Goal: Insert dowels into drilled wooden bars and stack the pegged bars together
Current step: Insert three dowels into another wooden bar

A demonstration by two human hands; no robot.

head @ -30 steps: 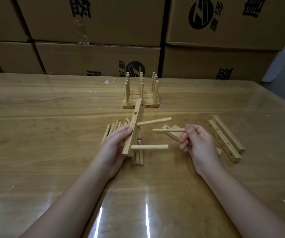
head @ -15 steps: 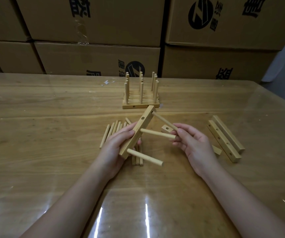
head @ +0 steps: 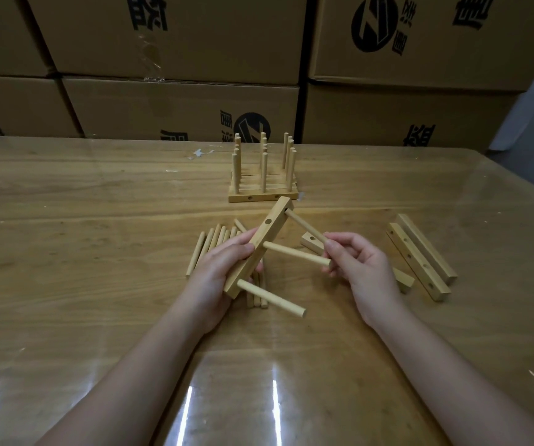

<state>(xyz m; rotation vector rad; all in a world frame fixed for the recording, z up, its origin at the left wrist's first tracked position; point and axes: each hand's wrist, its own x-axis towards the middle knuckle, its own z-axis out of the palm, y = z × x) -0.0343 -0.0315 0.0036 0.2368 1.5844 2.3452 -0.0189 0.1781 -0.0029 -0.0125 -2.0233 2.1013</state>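
Holding the bar [head: 260, 246] tilted above the counter [head: 98, 284] in the left grip [head: 223, 268], pegged face turned rightward for access. Pinching the top dowel [head: 304, 225] with the right grip [head: 355, 262], probably to seat it. Behind, out of the way: finished stack [head: 264, 185].

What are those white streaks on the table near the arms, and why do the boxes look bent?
Head view: the streaks are glare on the glossy table; the wide-angle lens bows the cardboard boxes; the left hand, right hand, bar and pinched dowel look sharp.
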